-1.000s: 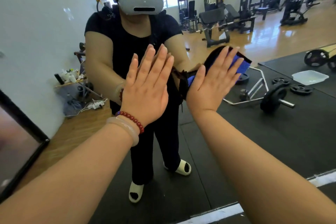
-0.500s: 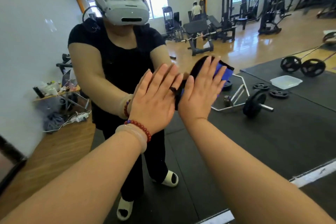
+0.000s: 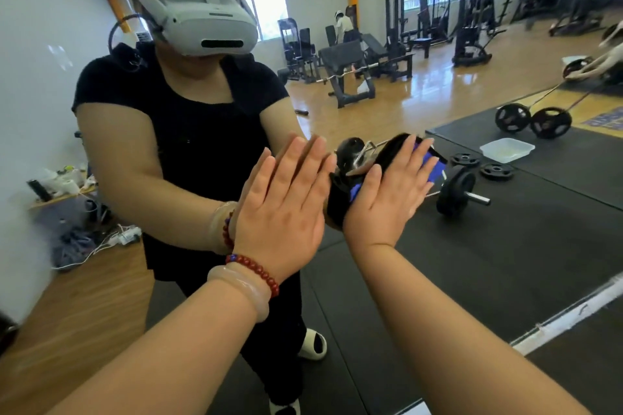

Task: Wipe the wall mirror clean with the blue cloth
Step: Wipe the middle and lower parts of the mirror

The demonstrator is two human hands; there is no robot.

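Observation:
The wall mirror (image 3: 526, 256) fills the view and reflects me and a gym behind. My right hand (image 3: 387, 195) lies flat with straight fingers and presses the blue cloth (image 3: 437, 168) against the glass. Blue fabric shows past the fingertips and by the thumb; the rest of the cloth is hidden under the palm. To the left of it, my left hand (image 3: 286, 199), with bracelets at the wrist, rests flat on the mirror with fingers straight and holds nothing.
The glass reflects a barbell (image 3: 455, 192), weight plates (image 3: 497, 171), a white tray (image 3: 507, 149), gym machines and a distant person (image 3: 343, 25). A white strip (image 3: 573, 313) runs along the mirror's lower right. A dark frame edge (image 3: 6, 330) shows at far left.
My right hand has slid the cloth down and to the left across the glass, closer to my left hand. My view has swung to the right along the mirror.

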